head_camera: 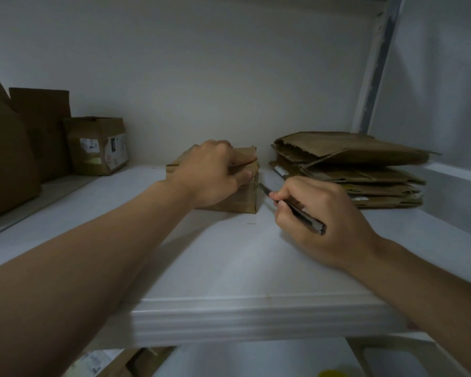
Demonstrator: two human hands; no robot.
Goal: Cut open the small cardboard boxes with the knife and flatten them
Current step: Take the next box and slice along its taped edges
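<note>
At 6 o'clock, nearest, the white table's (pixel 242 319) ribbed, moulded front edge runs across, and its smooth top lies open between both forearms. At 3 o'clock the right hand (pixel 324 221) rests low on the top, fingers curled round a slim dark knife (pixel 302 213). The blade points toward 11 o'clock, its tip just beside the box's right corner; whether it touches, I cannot tell. At 12 o'clock the left hand (pixel 215 172) clamps the small cardboard box (pixel 242 202), fingers over its creased brown top, thumb on its near side. Farther, at 2 o'clock, lies a ragged stack of flattened cardboard (pixel 365 172). At 9 o'clock a labelled box (pixel 98 145) and larger cartons (pixel 11 153) stand by the wall.
</note>
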